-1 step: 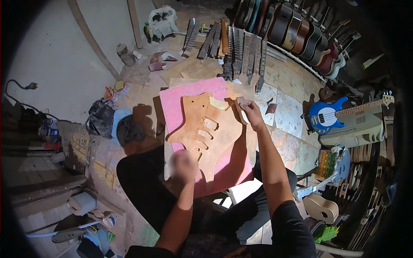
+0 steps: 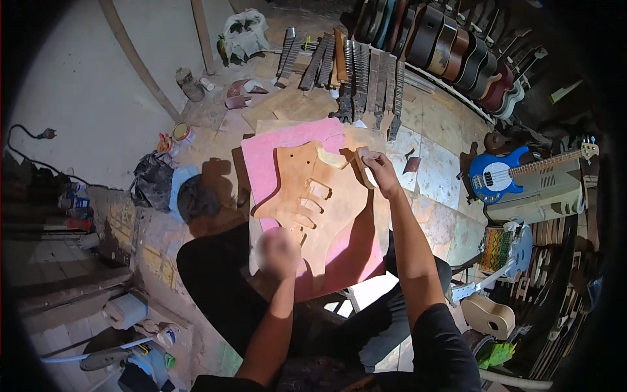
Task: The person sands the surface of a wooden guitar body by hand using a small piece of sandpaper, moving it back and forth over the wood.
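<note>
A bare wooden electric guitar body [image 2: 339, 212] lies flat before me, with cut-out slots down its middle and two small holes near one end. Beneath it is a pink pad [image 2: 261, 157]. My right hand [image 2: 381, 171] pinches a small brown piece of sandpaper [image 2: 364, 154] at the body's far right edge, by the curved horn. A pale yellowish patch [image 2: 333, 159] shows along the cutaway nearby. At the near left edge of the body is my left hand [image 2: 281, 253]; its fingers are blurred, so their grip cannot be made out.
Several fretted guitar necks [image 2: 359, 78] lie beyond the pad. Hung guitars [image 2: 444, 46] line the far right. A blue bass guitar [image 2: 499, 173] leans at the right. Sandpaper scraps [image 2: 411, 164] lie on the floor, and an open can [image 2: 183, 132] stands left.
</note>
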Demonstrator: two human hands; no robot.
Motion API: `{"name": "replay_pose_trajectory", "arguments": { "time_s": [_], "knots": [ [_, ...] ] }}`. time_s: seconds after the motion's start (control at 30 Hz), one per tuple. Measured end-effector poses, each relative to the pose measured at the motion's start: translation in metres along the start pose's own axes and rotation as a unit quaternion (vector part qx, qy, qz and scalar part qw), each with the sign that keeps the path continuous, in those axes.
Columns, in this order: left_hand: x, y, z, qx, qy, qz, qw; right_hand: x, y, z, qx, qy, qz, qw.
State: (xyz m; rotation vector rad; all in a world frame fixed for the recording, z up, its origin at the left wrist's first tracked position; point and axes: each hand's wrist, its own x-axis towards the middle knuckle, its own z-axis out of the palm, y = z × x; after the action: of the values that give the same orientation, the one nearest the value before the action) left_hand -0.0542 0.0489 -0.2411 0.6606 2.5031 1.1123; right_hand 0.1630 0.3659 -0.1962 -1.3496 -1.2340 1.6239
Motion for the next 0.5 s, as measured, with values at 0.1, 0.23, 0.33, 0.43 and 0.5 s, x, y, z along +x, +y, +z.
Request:
{"name": "replay_pose_trajectory", "arguments": {
  "time_s": [0.1, 0.23, 0.33, 0.43, 0.5],
  "knots": [
    [0.001, -0.004, -0.003, -0.030, 0.002, 0.010, 0.999, 0.013, 0.006, 0.008, 0.047, -0.031, 0.019, 0.998],
    [-0.003, 0.013, -0.008, 0.006, 0.005, 0.055, 0.998, 0.019, 0.006, 0.005, 0.041, -0.036, 0.047, 0.997],
    [-0.002, 0.017, -0.011, -0.035, -0.009, 0.033, 0.999, 0.012, 0.001, 0.005, -0.020, -0.046, 0.016, 0.999],
    [0.004, 0.017, -0.013, -0.080, 0.003, 0.029, 0.996, -0.015, -0.006, 0.003, -0.009, -0.051, 0.011, 0.999],
    [0.015, 0.013, -0.013, -0.105, -0.021, 0.057, 0.993, -0.040, -0.008, -0.005, -0.015, -0.017, -0.009, 1.000]
  ]
}}
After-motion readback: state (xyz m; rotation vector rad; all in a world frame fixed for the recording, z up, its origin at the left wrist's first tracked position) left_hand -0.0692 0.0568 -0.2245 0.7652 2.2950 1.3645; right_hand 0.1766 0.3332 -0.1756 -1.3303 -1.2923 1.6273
